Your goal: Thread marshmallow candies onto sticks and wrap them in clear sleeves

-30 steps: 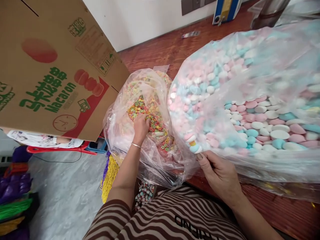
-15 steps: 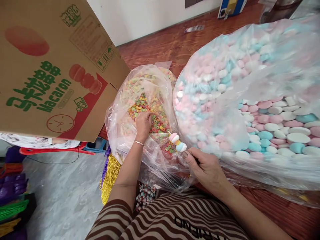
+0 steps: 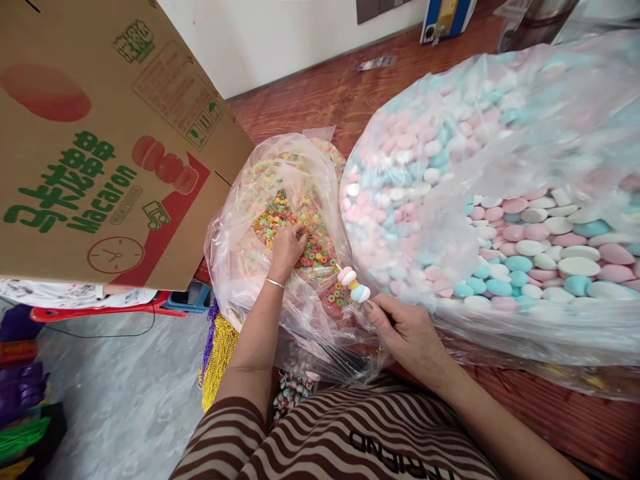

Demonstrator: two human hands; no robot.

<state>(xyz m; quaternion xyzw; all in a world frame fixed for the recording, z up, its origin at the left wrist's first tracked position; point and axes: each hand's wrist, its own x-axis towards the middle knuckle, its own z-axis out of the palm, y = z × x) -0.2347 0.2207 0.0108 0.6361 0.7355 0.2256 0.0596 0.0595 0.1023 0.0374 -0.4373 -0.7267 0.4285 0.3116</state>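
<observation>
My right hand (image 3: 407,333) grips the lower end of a candy skewer (image 3: 353,284), its stick hidden in the fingers. Pink, white, yellow and blue pieces are threaded on it, and a bare tip shows at the top. Inside an opened clear plastic bag (image 3: 227,233), my left hand (image 3: 289,250) is closed, fingertips pressed together over small ring-shaped candies (image 3: 274,215) in red, yellow, green and orange. What it pinches, if anything, cannot be made out. Beside my right hand lies a large clear bag full of pink, white and blue rounded candies (image 3: 533,249).
A large Macaron cardboard box (image 3: 165,107) stands at the left. Yellow bead strings (image 3: 219,357) hang below the small bag. On the reddish wooden table (image 3: 300,93) lie a small packet (image 3: 377,63) and, at the back, a blue-and-white box (image 3: 447,20).
The view has shifted slightly, so the bags and back items sit a little further left. Both hands keep nearly the same pose; the skewer remains in my right hand.
</observation>
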